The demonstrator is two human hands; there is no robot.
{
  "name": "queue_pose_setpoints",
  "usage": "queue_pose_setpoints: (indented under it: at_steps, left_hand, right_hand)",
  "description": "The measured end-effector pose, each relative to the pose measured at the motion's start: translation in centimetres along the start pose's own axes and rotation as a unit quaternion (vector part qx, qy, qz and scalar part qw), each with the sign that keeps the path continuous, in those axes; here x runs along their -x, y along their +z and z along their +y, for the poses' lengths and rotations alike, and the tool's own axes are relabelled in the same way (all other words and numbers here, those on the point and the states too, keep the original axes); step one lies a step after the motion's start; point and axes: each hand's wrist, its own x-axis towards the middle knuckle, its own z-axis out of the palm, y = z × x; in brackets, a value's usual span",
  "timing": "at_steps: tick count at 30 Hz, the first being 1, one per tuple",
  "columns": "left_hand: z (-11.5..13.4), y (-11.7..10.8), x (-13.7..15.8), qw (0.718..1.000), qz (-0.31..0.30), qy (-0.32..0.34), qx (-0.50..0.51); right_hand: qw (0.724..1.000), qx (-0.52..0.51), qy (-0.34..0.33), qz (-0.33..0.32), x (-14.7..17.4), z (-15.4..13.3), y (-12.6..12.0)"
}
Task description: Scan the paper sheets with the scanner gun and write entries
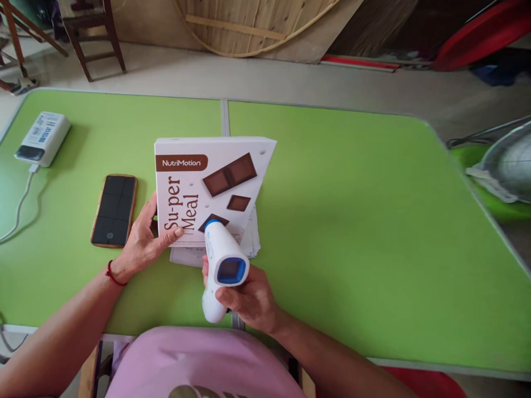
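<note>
My left hand (pixel 145 240) is closed on the lower left edge of a white box (pixel 186 166), thumb on its front. The box is printed "NutriMotion Su-per Meal" with brown chocolate pieces, and its front is tilted toward me. My right hand (pixel 253 298) grips a white infrared thermometer (pixel 215 251) with a blue-framed dark screen facing me. The thermometer's blue-ringed front end points at the lower part of the box; whether they touch I cannot tell. Partly hidden beneath the box lies paper with handwriting (pixel 251 243).
Left of the box, a phone (pixel 114 210) in a brown case lies on the green table (pixel 352 232). A white power bank (pixel 43 138) with a cable (pixel 27 199) sits at the far left. Beyond the table stand a wooden chair (pixel 93 36) and a round wooden board (pixel 257 25).
</note>
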Motion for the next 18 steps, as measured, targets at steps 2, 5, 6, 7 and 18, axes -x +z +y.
queue_pose_setpoints:
  at_steps: [2, 5, 6, 7, 18]
  left_hand:
    - [-0.02, 0.00, 0.01, 1.000, -0.001, -0.001, 0.001]
    - [-0.09, -0.01, 0.02, 1.000, -0.004, -0.003, 0.000]
    - [-0.12, -0.01, 0.02, 1.000, -0.003, -0.003, -0.002]
    - [-0.14, 0.00, 0.02, 1.000, -0.002, -0.002, -0.004]
    - [-0.21, 0.00, 0.04, 1.000, 0.001, -0.002, -0.003]
  right_hand:
    - [0.999, -0.034, 0.002, -0.009, -0.06, 0.08, 0.00]
    - [0.998, -0.065, 0.004, -0.018, -0.22, -0.07, 0.02]
    - [0.998, -0.067, 0.005, -0.018, -0.27, -0.17, 0.03]
    - [0.998, -0.067, 0.007, -0.017, -0.31, -0.27, 0.04]
    - [0.997, -0.068, 0.017, -0.022, -0.32, -0.61, -0.06]
